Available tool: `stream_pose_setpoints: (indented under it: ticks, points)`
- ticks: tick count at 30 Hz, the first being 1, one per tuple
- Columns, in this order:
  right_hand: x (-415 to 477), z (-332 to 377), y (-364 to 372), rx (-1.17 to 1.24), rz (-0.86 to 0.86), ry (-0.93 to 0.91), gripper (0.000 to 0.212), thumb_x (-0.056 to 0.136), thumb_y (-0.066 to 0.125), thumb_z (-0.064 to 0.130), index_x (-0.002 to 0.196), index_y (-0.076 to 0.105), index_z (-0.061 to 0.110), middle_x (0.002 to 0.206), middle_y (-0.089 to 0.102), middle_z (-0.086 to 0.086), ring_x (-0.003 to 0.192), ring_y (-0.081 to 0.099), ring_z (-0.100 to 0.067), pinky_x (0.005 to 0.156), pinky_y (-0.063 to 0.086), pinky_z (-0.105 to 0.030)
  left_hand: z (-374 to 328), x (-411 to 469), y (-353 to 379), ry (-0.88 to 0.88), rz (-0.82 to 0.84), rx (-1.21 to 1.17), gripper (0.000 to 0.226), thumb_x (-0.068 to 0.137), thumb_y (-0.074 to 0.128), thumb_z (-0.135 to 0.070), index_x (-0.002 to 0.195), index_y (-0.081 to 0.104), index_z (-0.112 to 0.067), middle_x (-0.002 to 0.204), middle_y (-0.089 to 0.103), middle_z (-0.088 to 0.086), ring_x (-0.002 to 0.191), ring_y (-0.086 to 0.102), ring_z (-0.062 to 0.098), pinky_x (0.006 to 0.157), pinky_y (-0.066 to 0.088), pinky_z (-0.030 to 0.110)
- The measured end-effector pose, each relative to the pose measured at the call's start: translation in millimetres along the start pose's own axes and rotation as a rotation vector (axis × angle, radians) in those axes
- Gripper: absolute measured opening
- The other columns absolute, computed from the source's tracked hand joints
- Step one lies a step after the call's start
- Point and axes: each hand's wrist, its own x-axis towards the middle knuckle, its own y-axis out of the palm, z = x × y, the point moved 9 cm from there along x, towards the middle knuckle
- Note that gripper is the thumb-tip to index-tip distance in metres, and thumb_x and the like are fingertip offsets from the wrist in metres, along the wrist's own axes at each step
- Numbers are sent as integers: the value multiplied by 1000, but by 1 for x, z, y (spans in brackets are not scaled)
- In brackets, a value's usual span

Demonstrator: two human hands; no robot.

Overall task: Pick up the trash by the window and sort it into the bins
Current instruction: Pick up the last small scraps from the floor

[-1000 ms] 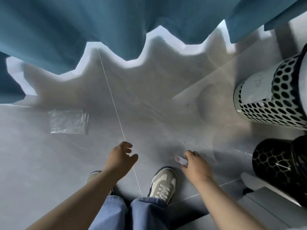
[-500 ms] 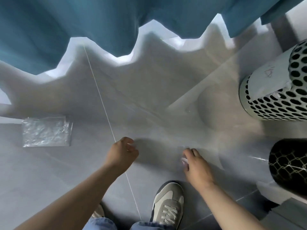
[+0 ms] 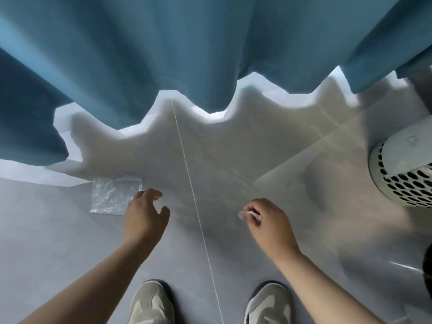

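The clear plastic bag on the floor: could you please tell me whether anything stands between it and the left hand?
Nothing visible does. The left hand is at the right edge of the clear plastic bag, with only bare floor around it; whether they touch is unclear.

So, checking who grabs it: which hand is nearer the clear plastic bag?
Left. The left hand is at the right edge of the clear plastic bag; the right hand is well off to its right, pinching a small pale scrap.

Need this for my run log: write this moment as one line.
left hand: open, beside clear plastic bag on floor | right hand: pinches small pale scrap | white perforated bin: far right
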Motion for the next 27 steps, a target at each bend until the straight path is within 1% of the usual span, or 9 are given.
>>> stream_pose_setpoints:
  ticks: [2, 4, 7, 9, 11, 13, 18, 22, 27]
  points:
    - [10, 16, 8, 28, -1, -34, 21, 76, 68, 2, 73, 57, 20, 74, 55, 14, 68, 49, -4, 61, 33, -10, 11, 10, -9, -29, -44, 44, 39, 77, 69, -14, 115, 61, -11, 118, 57, 13, 107, 54, 33, 93, 44, 39]
    - [17, 31, 19, 68, 34, -62, 23, 77, 63, 0, 73, 56, 21, 75, 58, 12, 72, 58, -1, 59, 36, -12, 28, 20, -14, -87, -52, 142, 52, 77, 71, -22, 125, 53, -11, 130, 49, 15, 119, 43, 37, 101, 37, 41]
    - [24, 50, 29, 109, 54, -111, 22, 77, 62, -3, 73, 57, 18, 74, 55, 14, 73, 52, 21, 59, 37, -6, 54, 34, -19, -204, -51, 233, 78, 76, 72, -40, 140, 36, -16, 151, 25, 17, 137, 23, 36, 111, 27, 43]
    - [29, 54, 31, 91, 43, -126, 20, 77, 64, -1, 73, 58, 18, 73, 54, 15, 69, 51, 11, 60, 35, -6, 71, 42, -14, -290, 0, 218, 87, 76, 72, -46, 145, 27, -21, 154, 20, 16, 140, 22, 36, 111, 29, 45]
    - [32, 49, 33, 69, 33, -113, 18, 77, 64, 1, 74, 59, 18, 74, 56, 14, 68, 50, -1, 61, 37, -13, 77, 45, -2, -301, 75, 246, 79, 74, 72, -49, 139, 35, -24, 145, 33, 16, 132, 36, 37, 106, 37, 46]
    - [30, 43, 37, 59, 51, -99, 18, 76, 62, 1, 75, 59, 18, 75, 57, 11, 68, 51, -4, 62, 39, -17, 74, 41, 4, -274, 87, 293, 62, 73, 72, -51, 125, 47, -27, 132, 43, 12, 120, 46, 38, 98, 43, 47]
    - [19, 22, 44, 20, 112, -50, 19, 78, 65, 6, 74, 58, 23, 74, 55, 13, 68, 49, -5, 60, 35, -7, 48, 25, 12, -126, -12, 390, 51, 80, 70, -40, 117, 50, -12, 121, 48, 15, 106, 49, 40, 90, 41, 42]
    - [19, 13, 38, 12, 85, -25, 20, 76, 69, 4, 73, 59, 21, 72, 54, 14, 67, 47, -3, 61, 33, -3, 39, 25, 11, -50, -16, 438, 34, 83, 66, -27, 109, 56, -8, 114, 51, 15, 100, 50, 39, 82, 42, 41]
    - [20, 11, 22, 40, 57, 24, 20, 78, 69, 7, 70, 57, 21, 66, 53, 15, 65, 52, 3, 58, 36, -5, 16, 11, 10, 53, -30, 300, 13, 84, 57, -19, 90, 66, -11, 99, 59, 9, 95, 56, 30, 68, 39, 31]
